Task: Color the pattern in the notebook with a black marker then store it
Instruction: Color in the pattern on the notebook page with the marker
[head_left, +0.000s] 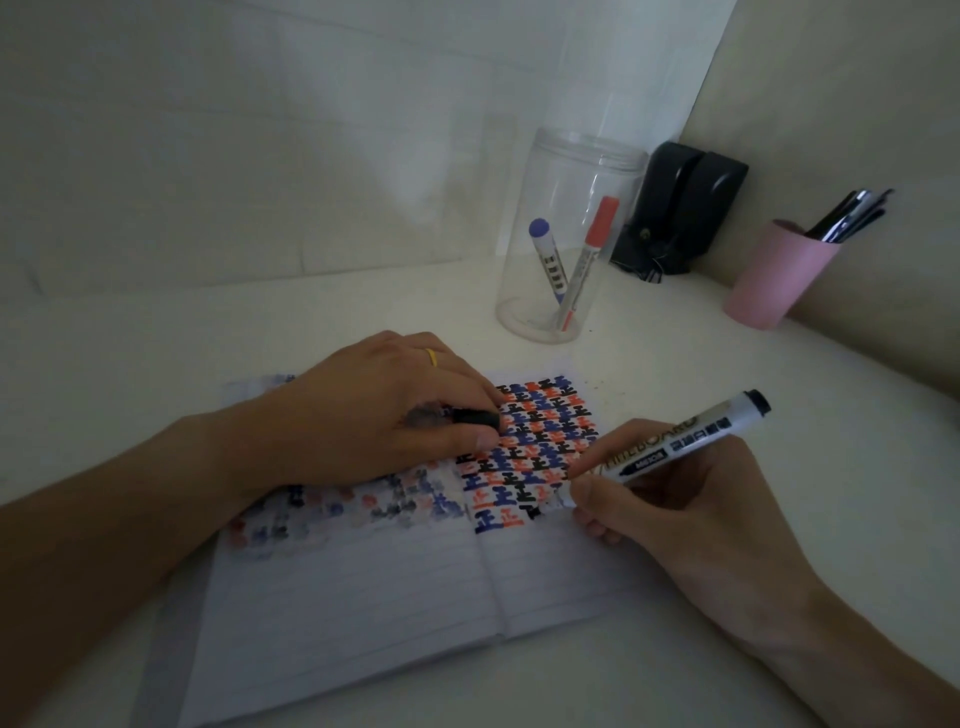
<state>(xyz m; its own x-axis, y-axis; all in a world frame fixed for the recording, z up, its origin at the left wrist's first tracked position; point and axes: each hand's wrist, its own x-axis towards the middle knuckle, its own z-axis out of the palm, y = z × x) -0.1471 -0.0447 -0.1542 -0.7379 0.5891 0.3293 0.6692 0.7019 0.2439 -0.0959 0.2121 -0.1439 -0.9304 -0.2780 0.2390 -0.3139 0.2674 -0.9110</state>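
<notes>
An open lined notebook (363, 597) lies on the white table. Its right page carries a pattern (540, 441) of black, blue and red marks, with faded marks on the left page. My right hand (675, 509) grips a black whiteboard marker (685, 441), tip down on the pattern's lower right edge. My left hand (374, 415) presses on the notebook and pinches the marker's black cap (475, 417) between thumb and fingers.
A clear plastic jar (566, 239) behind the notebook holds a blue marker (548, 260) and a red marker (589, 260). A pink cup (774, 275) with pens stands at the right near the wall. A black object (680, 208) leans in the corner.
</notes>
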